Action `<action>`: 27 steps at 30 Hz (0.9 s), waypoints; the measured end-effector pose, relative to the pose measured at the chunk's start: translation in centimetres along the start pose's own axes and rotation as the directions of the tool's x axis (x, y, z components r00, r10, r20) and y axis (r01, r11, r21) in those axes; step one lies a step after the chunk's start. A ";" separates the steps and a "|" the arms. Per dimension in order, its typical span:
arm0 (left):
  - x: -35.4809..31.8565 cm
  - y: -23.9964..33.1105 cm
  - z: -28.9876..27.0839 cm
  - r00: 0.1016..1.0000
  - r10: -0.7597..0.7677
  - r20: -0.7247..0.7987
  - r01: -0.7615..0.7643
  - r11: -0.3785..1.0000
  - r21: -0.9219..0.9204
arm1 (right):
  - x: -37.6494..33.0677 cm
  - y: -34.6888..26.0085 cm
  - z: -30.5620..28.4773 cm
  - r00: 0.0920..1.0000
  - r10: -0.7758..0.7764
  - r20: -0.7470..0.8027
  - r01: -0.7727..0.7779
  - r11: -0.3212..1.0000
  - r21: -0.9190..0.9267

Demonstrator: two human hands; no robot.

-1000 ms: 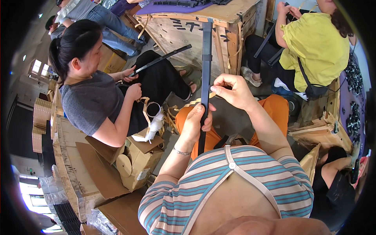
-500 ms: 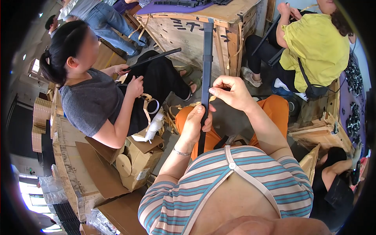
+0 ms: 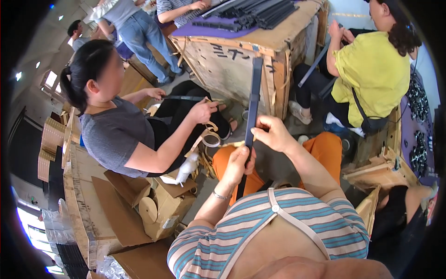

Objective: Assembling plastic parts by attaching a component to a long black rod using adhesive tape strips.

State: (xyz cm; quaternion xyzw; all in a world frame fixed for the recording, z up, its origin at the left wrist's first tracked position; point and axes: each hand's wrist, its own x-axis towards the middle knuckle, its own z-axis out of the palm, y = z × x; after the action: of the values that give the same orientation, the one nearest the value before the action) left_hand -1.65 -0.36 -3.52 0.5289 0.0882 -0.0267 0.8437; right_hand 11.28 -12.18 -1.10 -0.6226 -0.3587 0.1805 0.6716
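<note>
A long, straight black bar [image 3: 254, 95] stands tilted in front of my body, its far end pointing toward a wooden crate. My left hand [image 3: 239, 163] is wrapped round its lower part, near my orange trousers. Higher up, my right hand [image 3: 274, 133] is closed in a pinch at the bar's right edge, thumb and forefinger touching it. Whether something thin sits between those fingertips is too small to tell. The bar's lowest end runs down behind my striped top.
On my left a seated person [image 3: 114, 109] handles a dark strip beside a tape roll [image 3: 212, 139]. An open cardboard box [image 3: 172, 204] stands nearby. Ahead, a wooden crate [image 3: 227, 60] carries black bars [image 3: 260, 16]. A person in yellow [image 3: 371, 76] sits at the right.
The view has shifted, showing more of the crate top. My bar leans slightly more right, both hands still on it. The left co-worker's nearer hand has moved along to their strip's far end.
</note>
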 end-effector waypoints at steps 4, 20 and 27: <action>-0.5 0.0 0.3 0.999 -0.034 0.037 0.036 0.998 -0.058 | -0.5 0.4 0.4 1.000 0.008 0.001 -0.008 1.000 -0.024; -1.3 -0.9 1.8 0.988 0.076 -0.132 -0.091 0.990 -0.111 | -2.1 -2.7 0.1 0.978 -0.210 -0.005 0.190 0.896 -0.401; -1.4 3.5 0.1 0.987 0.100 0.126 -0.068 0.970 -0.233 | -2.9 -6.9 -1.2 0.989 -0.149 0.023 0.146 0.913 -0.380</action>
State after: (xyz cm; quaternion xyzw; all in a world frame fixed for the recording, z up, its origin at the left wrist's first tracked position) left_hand -2.56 1.02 -0.17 0.4288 0.0099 -0.0169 0.9032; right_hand 8.77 -16.16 4.83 -0.7128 -0.4305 0.0541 0.5510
